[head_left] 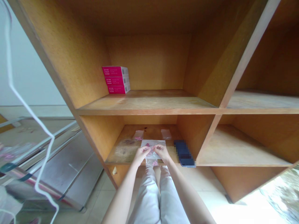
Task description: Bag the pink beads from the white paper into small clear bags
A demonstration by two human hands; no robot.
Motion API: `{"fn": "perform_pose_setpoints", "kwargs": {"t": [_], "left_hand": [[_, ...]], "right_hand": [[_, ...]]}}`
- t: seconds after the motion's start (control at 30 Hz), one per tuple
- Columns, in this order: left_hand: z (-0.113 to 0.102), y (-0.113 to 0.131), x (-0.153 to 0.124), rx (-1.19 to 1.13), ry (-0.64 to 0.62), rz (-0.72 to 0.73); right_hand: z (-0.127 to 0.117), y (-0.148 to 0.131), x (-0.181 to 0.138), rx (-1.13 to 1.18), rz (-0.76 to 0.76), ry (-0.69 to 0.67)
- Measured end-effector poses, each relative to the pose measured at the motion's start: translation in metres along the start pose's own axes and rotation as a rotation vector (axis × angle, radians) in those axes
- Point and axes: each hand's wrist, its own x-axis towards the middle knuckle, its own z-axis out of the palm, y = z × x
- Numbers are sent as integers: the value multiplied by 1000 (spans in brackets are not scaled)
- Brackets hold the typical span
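Observation:
Over the lower shelf, my left hand (142, 154) and my right hand (161, 151) meet, fingers pinched together. Between them they grip the top of a small clear plastic bag (149, 162), which hangs toward the shelf's front edge with small pink pieces at its bottom. Beneath my hands lies a white sheet (161, 143), with a cluster of pink pieces (147, 144) on it by my left fingers. Behind the sheet, to the left, rests another clear bag (139, 134) with pink pieces inside. A pale clear bag (166, 134) lies at the back right.
A dark, pixelated flat object (184, 154) lies right of the sheet. Three stacked pink boxes (116, 80) stand on the upper shelf (149, 101). Wooden dividers frame the compartment. At left are a metal-framed rack (63, 158) and a hanging white cable (30, 112).

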Motion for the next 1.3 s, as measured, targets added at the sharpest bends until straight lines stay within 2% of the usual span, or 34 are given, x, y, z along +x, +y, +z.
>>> {"fn": "perform_pose_setpoints", "kwargs": {"t": [1.3], "left_hand": [[0,-7,1,73,17,40]], "right_hand": [[4,-7,-3,-126,12,-9]]}}
